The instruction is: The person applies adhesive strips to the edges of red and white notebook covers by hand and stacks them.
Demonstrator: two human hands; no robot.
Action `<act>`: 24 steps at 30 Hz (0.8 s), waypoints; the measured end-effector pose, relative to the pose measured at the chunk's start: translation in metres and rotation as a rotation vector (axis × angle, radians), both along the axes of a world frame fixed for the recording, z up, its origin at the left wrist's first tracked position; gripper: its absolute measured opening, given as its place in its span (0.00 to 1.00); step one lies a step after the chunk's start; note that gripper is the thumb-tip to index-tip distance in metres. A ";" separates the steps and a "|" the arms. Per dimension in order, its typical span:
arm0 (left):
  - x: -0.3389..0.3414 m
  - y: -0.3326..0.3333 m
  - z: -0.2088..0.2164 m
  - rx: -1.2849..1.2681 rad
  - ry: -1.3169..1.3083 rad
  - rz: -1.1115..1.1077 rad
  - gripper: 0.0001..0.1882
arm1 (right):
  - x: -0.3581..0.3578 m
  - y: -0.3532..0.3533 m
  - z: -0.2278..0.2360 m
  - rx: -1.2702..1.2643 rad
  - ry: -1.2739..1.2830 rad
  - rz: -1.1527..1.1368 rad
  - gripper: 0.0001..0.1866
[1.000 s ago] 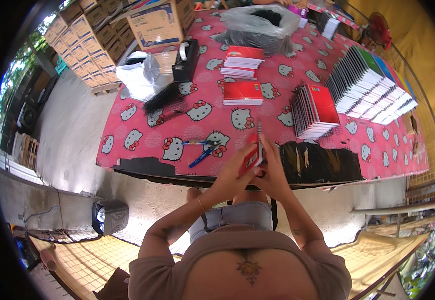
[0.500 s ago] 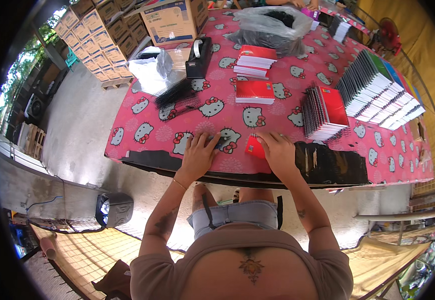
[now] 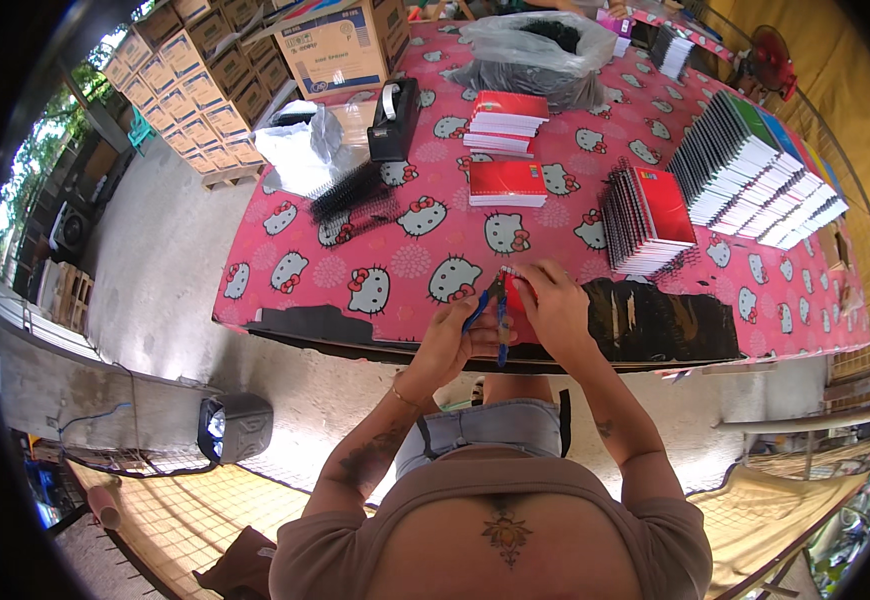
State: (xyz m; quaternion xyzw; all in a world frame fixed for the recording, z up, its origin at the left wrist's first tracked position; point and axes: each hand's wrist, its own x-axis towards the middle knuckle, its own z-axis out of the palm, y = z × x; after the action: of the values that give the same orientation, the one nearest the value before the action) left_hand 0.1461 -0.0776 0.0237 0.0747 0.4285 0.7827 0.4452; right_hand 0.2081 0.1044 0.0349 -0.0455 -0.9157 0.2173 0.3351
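Raised from the surface (image 3: pixel 340 258) since half a second ago: pliers (image 3: pixel 501 300), grasped now in the left hand (image 3: pixel 447 338) and brought in from about 10 o'clock to the notebook (image 3: pixel 517 298). Barely shifted: right hand (image 3: pixel 560 310), holding that notebook with fingertips bent over its far end. Location of notebook and pliers: 6 o'clock on the surface, near its close edge, between the hands; contact between tool and notebook impossible to confirm. Judging from this, past fetching the tool and likely at the point of using it.

Counted: one pair of pliers, one notebook in hand. At 12 o'clock from the hands, two red piles (image 3: pixel 508 185), one behind the other, and farther out one clear sack (image 3: pixel 535 78). At 2, one coil-bound red stack (image 3: pixel 650 215), then one multicoloured block (image 3: pixel 755 190), too dense to count by book. At 10, one pale bag (image 3: pixel 300 150) and black coils (image 3: pixel 350 195), tangled past counting. At 11, one tape dispenser (image 3: pixel 393 125) and one carton (image 3: pixel 345 50).
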 end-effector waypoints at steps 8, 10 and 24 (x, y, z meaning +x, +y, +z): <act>-0.002 0.004 -0.002 -0.679 1.600 0.293 0.17 | -0.001 0.003 -0.010 0.047 0.066 -0.036 0.11; -0.016 -0.006 0.010 -0.661 1.450 0.148 0.18 | 0.003 0.006 -0.002 0.068 0.015 -0.018 0.12; -0.128 -0.001 0.013 -0.823 1.229 -0.206 0.16 | 0.045 0.056 0.040 -0.017 -0.147 -0.096 0.14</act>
State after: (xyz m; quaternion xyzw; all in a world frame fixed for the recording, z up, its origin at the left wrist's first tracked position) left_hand 0.0182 -0.0791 0.0366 0.3658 0.8492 0.3308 0.1887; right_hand 0.2527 0.1600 0.0746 -0.1079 -0.9327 0.2049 0.2765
